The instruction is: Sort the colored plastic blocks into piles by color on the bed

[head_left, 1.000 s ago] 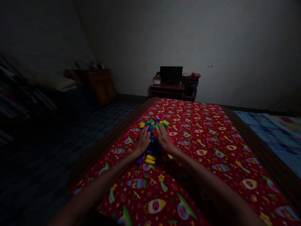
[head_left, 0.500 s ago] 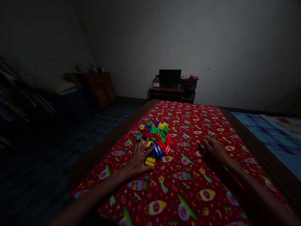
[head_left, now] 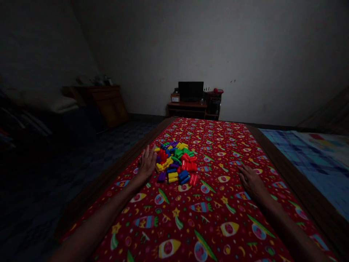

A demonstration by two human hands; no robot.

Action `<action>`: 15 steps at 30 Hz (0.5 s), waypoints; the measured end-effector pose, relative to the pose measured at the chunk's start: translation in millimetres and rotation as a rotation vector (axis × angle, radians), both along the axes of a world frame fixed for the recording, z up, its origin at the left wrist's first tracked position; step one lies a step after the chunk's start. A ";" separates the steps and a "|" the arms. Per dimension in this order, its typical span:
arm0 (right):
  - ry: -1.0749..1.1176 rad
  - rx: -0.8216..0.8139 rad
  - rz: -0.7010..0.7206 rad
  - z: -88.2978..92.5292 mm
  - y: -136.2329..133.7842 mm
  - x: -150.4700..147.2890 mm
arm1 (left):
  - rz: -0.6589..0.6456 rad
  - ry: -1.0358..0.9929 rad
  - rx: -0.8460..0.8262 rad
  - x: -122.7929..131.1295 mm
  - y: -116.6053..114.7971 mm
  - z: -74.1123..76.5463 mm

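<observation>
A heap of small plastic pieces in red, yellow, green, blue and purple (head_left: 177, 163) lies on a red patterned cloth (head_left: 191, 233); their exact kind is too small to tell. At the heap's left edge is my left hand (head_left: 148, 162), fingers extended, its inner side against or close beside the pieces. I see nothing held in it. Well to the right of the heap, my right hand (head_left: 251, 180) rests low over the cloth, fingers loosely stretched and holding nothing visible.
Dark wood edges (head_left: 280, 165) border the cloth. Beyond its far end stands a desk with a monitor (head_left: 191, 91). A wooden cabinet (head_left: 109, 105) is at the back left. To the right lies a blue checked sheet (head_left: 289, 153).
My left hand has moved from on top of the heap to its left side, and several pieces lie differently. My right hand has lowered toward the cloth, its fingers straighter. The view has shifted slightly right.
</observation>
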State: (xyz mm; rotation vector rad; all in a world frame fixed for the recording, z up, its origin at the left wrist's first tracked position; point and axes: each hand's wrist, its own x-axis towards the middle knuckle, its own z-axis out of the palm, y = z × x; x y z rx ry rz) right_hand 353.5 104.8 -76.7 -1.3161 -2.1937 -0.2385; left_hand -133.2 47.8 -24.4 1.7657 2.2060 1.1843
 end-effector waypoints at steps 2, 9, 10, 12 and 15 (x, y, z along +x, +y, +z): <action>-0.003 0.000 -0.007 -0.2 -0.4 -1.3 | 0.041 -0.119 -0.035 -6.3 19.1 1.1; -0.022 0.041 -0.023 -1.2 -0.1 -5.1 | -0.262 -0.160 -0.028 42.7 72.7 4.9; -0.026 0.049 -0.022 -0.6 0.0 -5.8 | -0.306 -0.160 -0.023 53.6 75.2 4.4; -0.031 0.068 -0.019 0.9 -0.2 -7.1 | -0.382 -0.157 -0.013 76.5 77.7 2.5; -0.030 0.090 -0.029 3.1 -1.7 -8.9 | -0.468 -0.155 -0.001 112.7 80.8 -0.3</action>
